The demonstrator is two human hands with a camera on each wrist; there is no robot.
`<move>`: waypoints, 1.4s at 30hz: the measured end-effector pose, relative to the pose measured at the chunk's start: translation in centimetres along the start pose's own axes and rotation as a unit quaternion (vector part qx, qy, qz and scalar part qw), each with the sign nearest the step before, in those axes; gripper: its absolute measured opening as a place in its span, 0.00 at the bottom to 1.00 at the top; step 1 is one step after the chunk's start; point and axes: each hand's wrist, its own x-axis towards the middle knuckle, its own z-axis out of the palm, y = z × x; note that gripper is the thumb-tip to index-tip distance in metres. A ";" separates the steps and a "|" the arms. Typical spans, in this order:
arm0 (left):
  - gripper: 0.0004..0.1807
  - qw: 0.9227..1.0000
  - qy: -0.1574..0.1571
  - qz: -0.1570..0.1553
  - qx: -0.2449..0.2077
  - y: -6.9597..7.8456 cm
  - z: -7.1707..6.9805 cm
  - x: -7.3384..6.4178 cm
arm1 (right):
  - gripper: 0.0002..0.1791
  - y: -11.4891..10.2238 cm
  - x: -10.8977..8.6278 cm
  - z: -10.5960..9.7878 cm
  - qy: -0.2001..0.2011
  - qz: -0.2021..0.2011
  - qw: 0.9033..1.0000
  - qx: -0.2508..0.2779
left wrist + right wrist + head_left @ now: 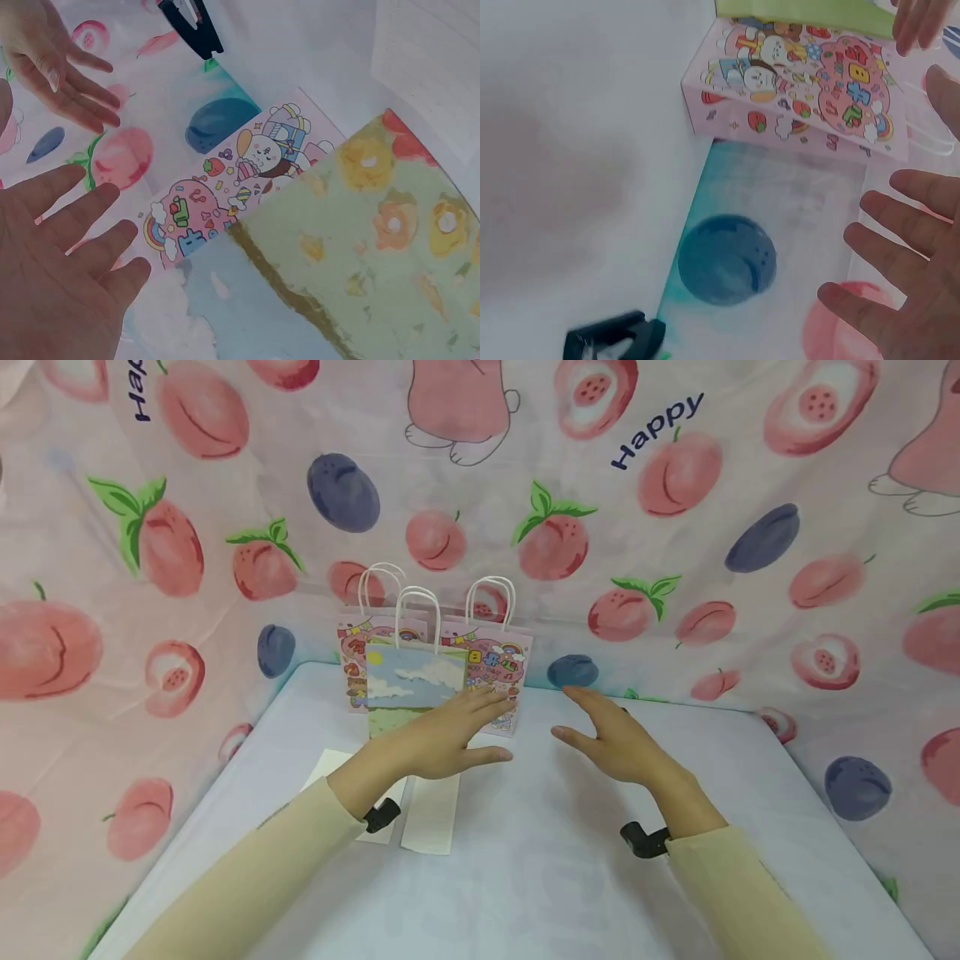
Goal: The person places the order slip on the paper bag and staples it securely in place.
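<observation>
My left hand (pixel 442 739) hovers with fingers extended in front of a paper gift bag (pixel 412 681) printed with blue sky, clouds and a flowered meadow. To its right my right hand (pixel 618 743) is held up over the table, fingers spread and holding nothing. The two hands face each other across a gap. Behind the sky bag stand two pink cartoon-printed gift bags, a left one (pixel 352 664) and a right one (pixel 504 652), both partly covered. All three stand upright with white handles. In the right wrist view, the right pink bag (pixel 802 82) shows its front and side.
Two white paper strips, one on the left (pixel 326 768) and one on the right (pixel 431 818), lie before the bags, partly under my left arm. A white-covered table (pixel 525 877) meets a fruit-printed cloth backdrop (pixel 465 485) behind and at both sides.
</observation>
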 end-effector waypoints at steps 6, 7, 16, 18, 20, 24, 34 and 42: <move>0.42 0.999 0.008 -0.027 -0.036 -1.1 0.3 -1.8 | 0.47 -0.5 0.5 1.9 -0.003 0.002 1.000 0.031; 0.42 0.999 0.009 -0.033 -0.041 -1.4 0.4 -2.1 | 0.47 -0.6 0.7 2.3 -0.004 0.003 0.999 0.040; 0.38 0.992 0.045 -0.078 -0.092 -3.5 1.5 -5.3 | 0.45 -1.3 1.9 5.8 -0.003 0.003 0.994 0.110; 0.37 0.990 0.058 -0.084 -0.096 -4.0 1.7 -6.0 | 0.45 -1.5 2.1 6.5 -0.001 0.002 0.992 0.130; 0.36 0.989 0.071 -0.087 -0.098 -4.5 1.9 -6.7 | 0.45 -1.8 2.4 7.1 0.000 -0.001 0.989 0.150; 0.33 0.983 0.097 -0.116 -0.103 -5.5 2.0 -7.9 | 0.43 -2.4 3.1 8.3 0.003 -0.013 0.982 0.189; 0.23 0.959 0.180 -0.175 -0.133 -8.4 1.3 -9.7 | 0.37 -4.3 4.9 10.4 0.015 -0.027 0.968 0.250; 0.16 0.922 0.263 -0.244 -0.145 -10.3 0.7 -10.0 | 0.33 -5.5 5.9 11.2 0.019 -0.027 0.960 0.279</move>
